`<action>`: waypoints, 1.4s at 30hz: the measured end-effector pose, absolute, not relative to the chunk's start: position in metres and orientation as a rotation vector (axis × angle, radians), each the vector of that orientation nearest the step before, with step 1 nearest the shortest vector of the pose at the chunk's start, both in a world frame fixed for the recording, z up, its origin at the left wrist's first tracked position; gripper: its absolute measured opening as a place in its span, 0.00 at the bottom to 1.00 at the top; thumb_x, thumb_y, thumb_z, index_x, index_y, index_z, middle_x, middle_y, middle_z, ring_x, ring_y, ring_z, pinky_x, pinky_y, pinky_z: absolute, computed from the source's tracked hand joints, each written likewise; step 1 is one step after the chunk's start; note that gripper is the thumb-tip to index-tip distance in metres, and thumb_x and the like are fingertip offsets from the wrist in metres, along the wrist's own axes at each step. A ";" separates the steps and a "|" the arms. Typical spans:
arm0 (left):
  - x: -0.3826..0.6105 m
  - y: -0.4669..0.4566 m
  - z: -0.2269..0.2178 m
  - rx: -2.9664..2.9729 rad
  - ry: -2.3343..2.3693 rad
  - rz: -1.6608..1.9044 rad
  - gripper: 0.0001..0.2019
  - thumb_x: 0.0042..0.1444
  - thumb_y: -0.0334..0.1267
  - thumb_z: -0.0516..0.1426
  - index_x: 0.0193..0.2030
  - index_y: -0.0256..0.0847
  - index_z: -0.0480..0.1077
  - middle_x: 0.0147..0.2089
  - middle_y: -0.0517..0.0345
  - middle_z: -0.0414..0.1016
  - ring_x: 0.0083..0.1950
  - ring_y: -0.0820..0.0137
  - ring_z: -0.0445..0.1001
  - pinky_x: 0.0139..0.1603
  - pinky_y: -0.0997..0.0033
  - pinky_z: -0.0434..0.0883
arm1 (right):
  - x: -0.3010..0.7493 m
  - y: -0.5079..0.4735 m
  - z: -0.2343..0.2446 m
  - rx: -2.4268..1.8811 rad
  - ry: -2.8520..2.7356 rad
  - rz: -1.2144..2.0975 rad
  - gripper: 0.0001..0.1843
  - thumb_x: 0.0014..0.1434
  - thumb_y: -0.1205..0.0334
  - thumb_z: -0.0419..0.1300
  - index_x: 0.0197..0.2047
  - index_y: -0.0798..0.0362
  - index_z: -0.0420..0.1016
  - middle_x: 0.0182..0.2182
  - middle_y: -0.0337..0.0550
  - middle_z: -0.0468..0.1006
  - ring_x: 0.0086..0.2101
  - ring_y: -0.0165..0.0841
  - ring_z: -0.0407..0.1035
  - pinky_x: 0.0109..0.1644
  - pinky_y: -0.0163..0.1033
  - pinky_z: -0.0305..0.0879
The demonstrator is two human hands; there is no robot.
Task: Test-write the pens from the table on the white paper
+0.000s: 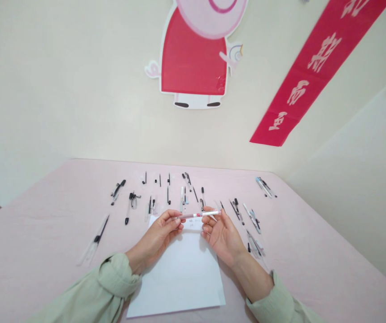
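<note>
Pen (198,215) looks light, stiff, slick; best held near ends; left hand (160,235) pinches 9 o'clock end, right hand (225,240) 3 o'clock end

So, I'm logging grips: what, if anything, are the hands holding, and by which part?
A slim, pale, plastic-looking pen with a red marking: the left hand grips it near one end, the right hand near the other.
</note>
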State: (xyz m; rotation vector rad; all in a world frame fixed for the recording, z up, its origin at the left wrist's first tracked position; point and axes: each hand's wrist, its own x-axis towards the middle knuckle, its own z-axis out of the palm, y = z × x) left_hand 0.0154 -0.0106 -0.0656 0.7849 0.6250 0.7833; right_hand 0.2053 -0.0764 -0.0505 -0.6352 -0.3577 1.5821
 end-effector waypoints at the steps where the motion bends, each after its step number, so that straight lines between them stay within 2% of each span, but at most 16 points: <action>1: 0.015 -0.010 -0.066 0.789 0.624 0.788 0.09 0.55 0.35 0.64 0.41 0.41 0.70 0.36 0.62 0.73 0.36 0.78 0.71 0.43 0.78 0.69 | 0.206 -0.076 -0.051 -0.638 -0.358 1.583 0.17 0.63 0.51 0.57 0.46 0.55 0.75 0.31 0.43 0.79 0.27 0.28 0.71 0.34 0.34 0.69; 11: 0.015 -0.011 -0.064 0.778 0.641 0.797 0.10 0.52 0.36 0.66 0.39 0.41 0.71 0.38 0.60 0.75 0.38 0.76 0.71 0.45 0.76 0.68 | 0.206 -0.076 -0.052 -0.652 -0.357 1.565 0.13 0.59 0.54 0.64 0.42 0.54 0.75 0.29 0.40 0.79 0.26 0.27 0.70 0.34 0.32 0.69; 18: 0.017 -0.015 -0.064 0.922 0.657 0.778 0.10 0.53 0.39 0.64 0.39 0.41 0.70 0.38 0.59 0.76 0.38 0.74 0.71 0.45 0.73 0.66 | 0.198 -0.077 -0.053 -0.765 -0.563 1.480 0.23 0.58 0.43 0.60 0.45 0.55 0.75 0.30 0.42 0.78 0.27 0.29 0.69 0.34 0.35 0.66; 20: 0.019 -0.017 -0.063 1.047 0.675 0.747 0.10 0.53 0.40 0.63 0.39 0.40 0.70 0.36 0.58 0.76 0.37 0.72 0.71 0.44 0.71 0.66 | 0.193 -0.078 -0.055 -0.879 -0.732 1.446 0.18 0.56 0.47 0.64 0.42 0.54 0.75 0.29 0.41 0.77 0.27 0.29 0.68 0.34 0.35 0.65; 22: 0.022 -0.018 -0.062 1.157 0.676 0.727 0.13 0.51 0.41 0.64 0.40 0.40 0.69 0.34 0.58 0.75 0.37 0.70 0.72 0.42 0.70 0.67 | 0.191 -0.078 -0.057 -0.968 -0.822 1.376 0.12 0.55 0.52 0.66 0.33 0.52 0.73 0.25 0.38 0.75 0.26 0.29 0.67 0.33 0.34 0.64; 24: 0.024 -0.020 -0.064 1.202 0.697 0.758 0.15 0.50 0.42 0.64 0.43 0.41 0.67 0.36 0.58 0.74 0.36 0.69 0.72 0.40 0.68 0.68 | 0.192 -0.077 -0.058 -1.023 -0.802 1.254 0.12 0.56 0.54 0.64 0.28 0.52 0.70 0.22 0.36 0.73 0.25 0.28 0.66 0.32 0.34 0.63; 26: 0.025 -0.022 -0.066 1.273 0.745 0.802 0.14 0.52 0.42 0.62 0.42 0.42 0.66 0.36 0.59 0.73 0.34 0.69 0.72 0.38 0.68 0.69 | 0.196 -0.076 -0.059 -1.083 -0.767 1.126 0.12 0.58 0.52 0.62 0.31 0.51 0.72 0.24 0.37 0.74 0.25 0.29 0.67 0.33 0.35 0.63; 29: 0.023 -0.028 -0.068 1.638 0.781 0.741 0.05 0.56 0.38 0.57 0.38 0.42 0.69 0.36 0.57 0.73 0.33 0.69 0.71 0.38 0.68 0.68 | 0.200 -0.072 -0.060 -1.217 -0.843 1.030 0.14 0.59 0.51 0.60 0.41 0.51 0.75 0.33 0.43 0.79 0.31 0.33 0.71 0.37 0.38 0.65; 31: 0.021 -0.034 -0.068 1.947 0.721 0.639 0.07 0.57 0.34 0.56 0.42 0.43 0.72 0.42 0.54 0.75 0.38 0.66 0.72 0.43 0.65 0.69 | 0.200 -0.070 -0.062 -1.305 -0.942 0.978 0.10 0.57 0.55 0.62 0.38 0.51 0.74 0.32 0.42 0.78 0.31 0.33 0.70 0.37 0.37 0.64; 33: 0.020 -0.040 -0.068 2.177 0.667 0.542 0.11 0.56 0.32 0.56 0.46 0.44 0.72 0.50 0.51 0.74 0.48 0.61 0.71 0.51 0.61 0.67 | 0.197 -0.068 -0.066 -1.363 -1.036 0.892 0.04 0.54 0.61 0.63 0.33 0.51 0.72 0.27 0.36 0.73 0.28 0.31 0.66 0.34 0.36 0.61; 35: 0.021 -0.044 -0.068 2.323 0.682 0.461 0.14 0.55 0.31 0.56 0.49 0.43 0.72 0.56 0.49 0.72 0.55 0.57 0.69 0.56 0.57 0.66 | 0.195 -0.067 -0.070 -1.415 -1.111 0.787 0.04 0.53 0.63 0.61 0.31 0.50 0.68 0.24 0.33 0.67 0.26 0.30 0.62 0.31 0.35 0.58; 42: 0.023 -0.046 -0.071 2.462 0.773 0.396 0.16 0.56 0.31 0.56 0.52 0.42 0.70 0.62 0.49 0.68 0.57 0.56 0.68 0.57 0.55 0.66 | 0.198 -0.064 -0.075 -1.619 -1.201 0.606 0.04 0.55 0.61 0.57 0.30 0.49 0.64 0.23 0.32 0.65 0.25 0.31 0.60 0.31 0.36 0.55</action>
